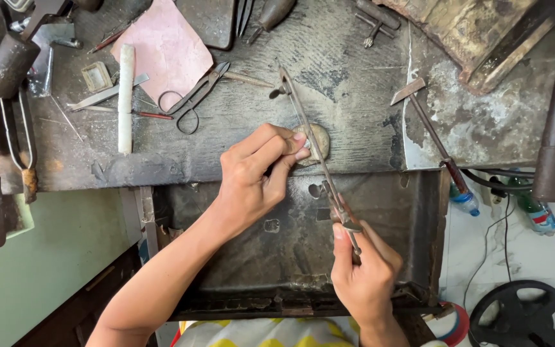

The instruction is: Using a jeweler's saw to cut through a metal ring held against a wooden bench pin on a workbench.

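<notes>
Nearest the camera, the right hand (364,270) is closed around the handle of a slim jeweller's saw frame (316,154), which runs diagonally up over the front edge of the workbench (239,160). Higher up, the left hand (258,173) pinches a small pale piece (303,142) between thumb and fingertips, pressing it against a worn round peg (319,141) right at the bench's front edge, where the blade meets it. What the piece is I cannot say for sure; the fingers cover most of it.

To saw well here, I would judge that the piece should stay firmly braced on the peg, the fingertips clear of the blade, and the frame travel in light strokes without twisting.

Counted on the bench: one pair of metal shears (197,96) near the middle, one white stick (125,96) and one pink sheet (165,48) towards the back left corner, one small hammer (431,132) on the right side. Below the bench edge sits one dark catch tray (290,257), and two plastic bottles (502,202) lie on the floor to the right.
</notes>
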